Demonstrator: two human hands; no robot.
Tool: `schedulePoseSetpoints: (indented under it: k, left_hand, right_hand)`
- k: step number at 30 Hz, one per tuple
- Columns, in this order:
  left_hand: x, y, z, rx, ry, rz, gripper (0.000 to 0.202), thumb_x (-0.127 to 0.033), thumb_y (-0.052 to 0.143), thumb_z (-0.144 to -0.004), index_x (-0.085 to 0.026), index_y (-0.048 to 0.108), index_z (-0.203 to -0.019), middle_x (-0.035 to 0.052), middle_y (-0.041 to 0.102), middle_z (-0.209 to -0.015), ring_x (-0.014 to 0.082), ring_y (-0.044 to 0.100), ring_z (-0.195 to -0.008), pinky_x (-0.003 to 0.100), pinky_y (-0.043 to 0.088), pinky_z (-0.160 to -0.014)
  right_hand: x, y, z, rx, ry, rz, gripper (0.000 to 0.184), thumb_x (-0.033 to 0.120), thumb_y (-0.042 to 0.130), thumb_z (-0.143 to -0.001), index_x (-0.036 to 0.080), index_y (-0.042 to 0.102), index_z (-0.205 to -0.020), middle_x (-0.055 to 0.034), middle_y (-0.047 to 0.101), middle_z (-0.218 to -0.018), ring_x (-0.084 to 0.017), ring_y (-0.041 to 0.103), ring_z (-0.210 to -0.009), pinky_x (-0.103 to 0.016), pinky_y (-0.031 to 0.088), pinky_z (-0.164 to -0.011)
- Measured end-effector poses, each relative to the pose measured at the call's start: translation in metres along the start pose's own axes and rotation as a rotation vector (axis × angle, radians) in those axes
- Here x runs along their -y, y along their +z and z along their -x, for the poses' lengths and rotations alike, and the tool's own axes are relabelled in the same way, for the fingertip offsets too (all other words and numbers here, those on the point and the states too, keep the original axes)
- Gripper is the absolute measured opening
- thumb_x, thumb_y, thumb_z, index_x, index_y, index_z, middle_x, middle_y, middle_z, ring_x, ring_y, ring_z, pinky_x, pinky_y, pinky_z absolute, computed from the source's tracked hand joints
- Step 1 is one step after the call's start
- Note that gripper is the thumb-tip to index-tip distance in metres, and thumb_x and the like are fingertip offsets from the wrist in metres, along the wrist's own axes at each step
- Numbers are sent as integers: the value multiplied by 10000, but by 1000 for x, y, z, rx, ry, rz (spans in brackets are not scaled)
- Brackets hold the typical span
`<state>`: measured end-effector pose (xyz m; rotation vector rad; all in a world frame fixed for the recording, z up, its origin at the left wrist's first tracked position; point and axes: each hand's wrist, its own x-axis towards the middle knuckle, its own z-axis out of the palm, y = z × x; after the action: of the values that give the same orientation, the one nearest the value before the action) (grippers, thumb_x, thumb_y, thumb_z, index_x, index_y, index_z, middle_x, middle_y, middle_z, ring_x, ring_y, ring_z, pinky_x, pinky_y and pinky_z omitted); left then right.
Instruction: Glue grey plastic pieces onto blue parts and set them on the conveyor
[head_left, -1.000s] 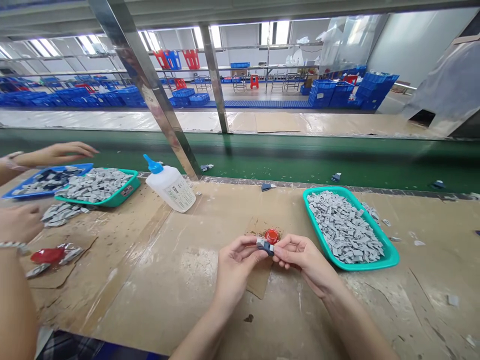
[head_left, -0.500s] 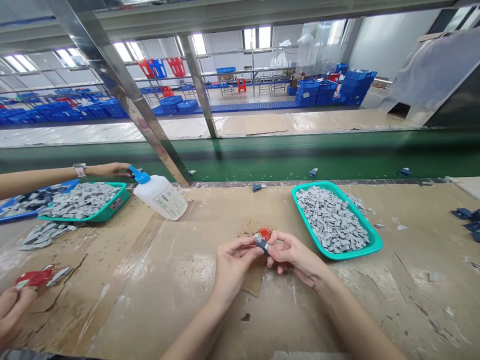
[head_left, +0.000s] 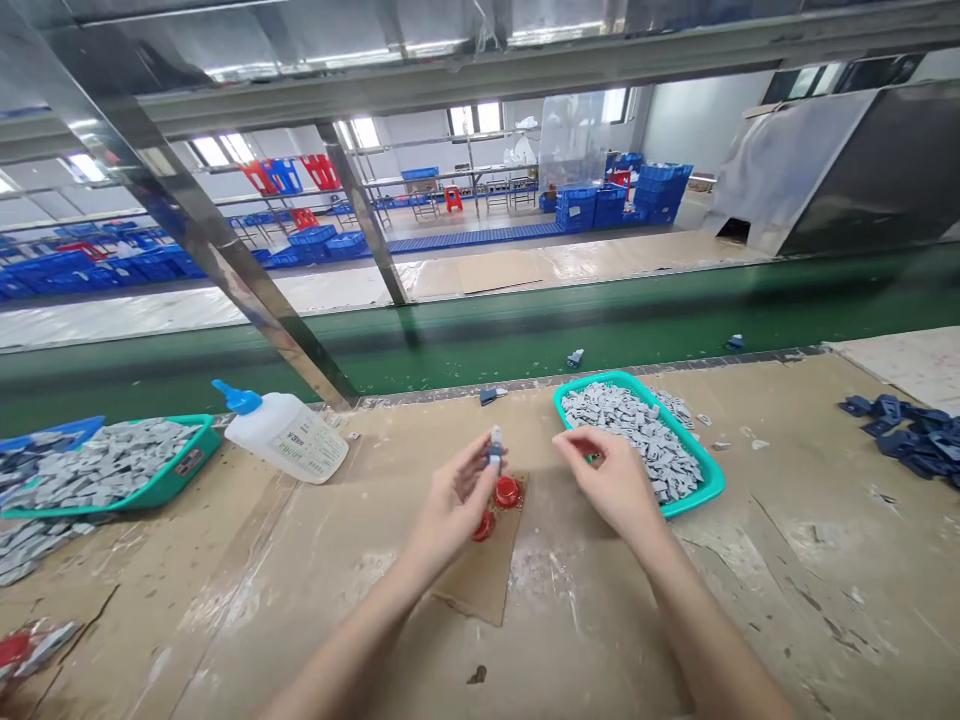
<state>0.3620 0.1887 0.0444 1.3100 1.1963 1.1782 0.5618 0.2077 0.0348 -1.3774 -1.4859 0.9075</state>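
Observation:
My left hand (head_left: 461, 495) pinches a small plastic part (head_left: 494, 453), dark blue with a light grey tip, holding it upright above the table. Just below are two red caps or small round containers (head_left: 508, 491), one partly covered by the fingers; they rest on a piece of cardboard (head_left: 480, 585). My right hand (head_left: 609, 468) is apart from the left, over the near left side of a green basket (head_left: 716, 490). Its thumb and forefinger curl together, and I cannot make out anything between them. Small light grey pieces (head_left: 637, 430) fill that basket.
A white squeeze bottle (head_left: 289, 437) with a blue nozzle stands tilted at left, beside another green basket (head_left: 199, 440) of grey pieces. Dark blue parts (head_left: 904, 430) lie at right. One two-tone part (head_left: 491, 397) sits near the green conveyor belt (head_left: 465, 350); others lie on it.
My hands have separated: the left keeps the part and the right has moved right to the basket. The view has turned, and the other person's hands have left it. Parts on the belt shifted.

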Motion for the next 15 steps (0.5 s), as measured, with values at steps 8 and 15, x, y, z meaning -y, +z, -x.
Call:
schedulePoseSetpoints:
  k: [8,15]
  left_hand:
    - [18,-43,-130,-69,235,-623,320,-115,408,-851,-195,488,-1151,90,633,-1056,184,611,-988,343,443,-931]
    - [50,-37,-208,-72,160,-907,294,-115,471,-857,-161,548,-1137,153,639,-1094,264,590,-1011,394,441,-860]
  right_hand:
    - [-33,3,-37,-362,-191,658,141,307,609,-835,216,718,-828,-105,637,-833,-293,459,-865,-390,402,-714]
    - [-30,8,-35,-389,-224,765,178,202,519,-890,214,658,-779,-117,615,-804,-294,450,-845,-386,374,-657]
